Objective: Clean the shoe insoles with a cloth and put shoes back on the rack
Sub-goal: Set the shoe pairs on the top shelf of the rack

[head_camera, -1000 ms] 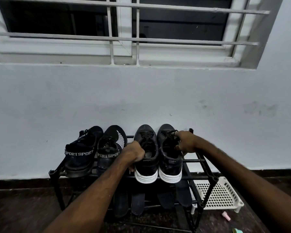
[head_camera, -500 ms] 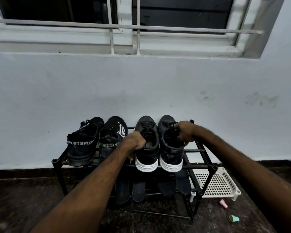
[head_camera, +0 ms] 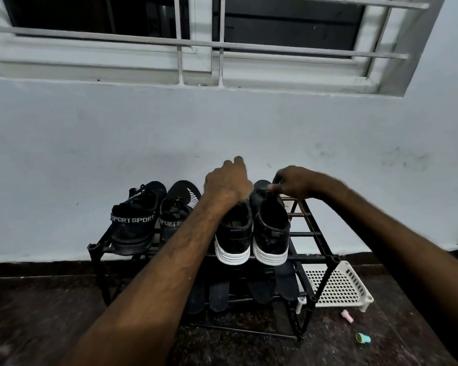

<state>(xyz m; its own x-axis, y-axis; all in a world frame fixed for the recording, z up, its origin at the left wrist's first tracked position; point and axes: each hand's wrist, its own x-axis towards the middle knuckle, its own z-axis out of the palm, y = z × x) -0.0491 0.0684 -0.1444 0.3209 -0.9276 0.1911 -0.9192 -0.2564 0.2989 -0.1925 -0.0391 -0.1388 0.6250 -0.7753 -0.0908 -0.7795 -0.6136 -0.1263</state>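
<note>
A black shoe rack (head_camera: 313,229) stands against the wall. On its top shelf sits a pair of black shoes with white soles, heels toward me: the left one (head_camera: 233,233) and the right one (head_camera: 270,228). My left hand (head_camera: 228,180) is raised over the front of the left shoe, fingers loosely curled, holding nothing that I can see. My right hand (head_camera: 294,184) pinches the laces near the toe of the right shoe. Several dark insoles (head_camera: 218,294) lean on the lower shelf. No cloth is in view.
Two black "SPORT" shoes (head_camera: 132,223) sit at the left of the top shelf. A white perforated basket (head_camera: 339,286) lies on the dark floor right of the rack. A pink item (head_camera: 347,316) and a teal cap (head_camera: 363,338) lie near it.
My left hand has let go of the left shoe's collar and risen forward over its toe. My right hand has shifted slightly toward the toe of the right shoe.
</note>
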